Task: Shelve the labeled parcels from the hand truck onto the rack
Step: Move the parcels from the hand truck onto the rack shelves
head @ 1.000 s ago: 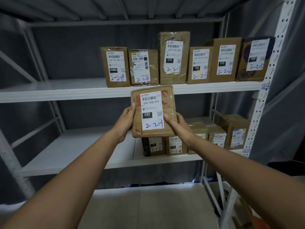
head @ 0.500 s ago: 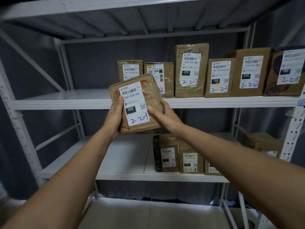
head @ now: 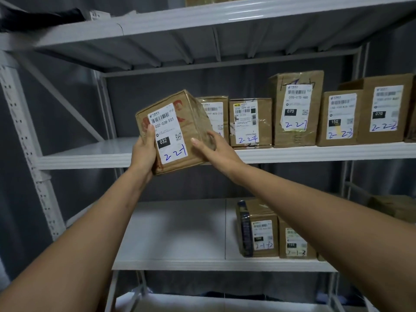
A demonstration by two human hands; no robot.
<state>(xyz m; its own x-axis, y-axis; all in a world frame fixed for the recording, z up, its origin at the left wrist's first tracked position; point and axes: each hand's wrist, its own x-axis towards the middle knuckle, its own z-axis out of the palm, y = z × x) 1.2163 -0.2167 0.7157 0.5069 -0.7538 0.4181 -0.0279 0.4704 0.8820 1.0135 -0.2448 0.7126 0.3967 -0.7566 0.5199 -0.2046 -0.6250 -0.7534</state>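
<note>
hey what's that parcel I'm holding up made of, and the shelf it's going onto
The parcel looks like brown corrugated cardboard wrapped in clear glossy tape, with creased, dented edges and a white paper label. The shelf looks like sheet metal with a smooth light-grey painted finish: thin folded edges and perforated uprights suggest steel, though the paint hides the metal itself.

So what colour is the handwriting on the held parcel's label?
Blue ink, on the white label, in the head view.

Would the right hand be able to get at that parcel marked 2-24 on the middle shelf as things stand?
Probably yes. The right hand is just in front of and left of the parcel marked 2-24, with nothing between them. But it now steadies the held parcel, which the left hand grips, so it would have to let go first.
</note>
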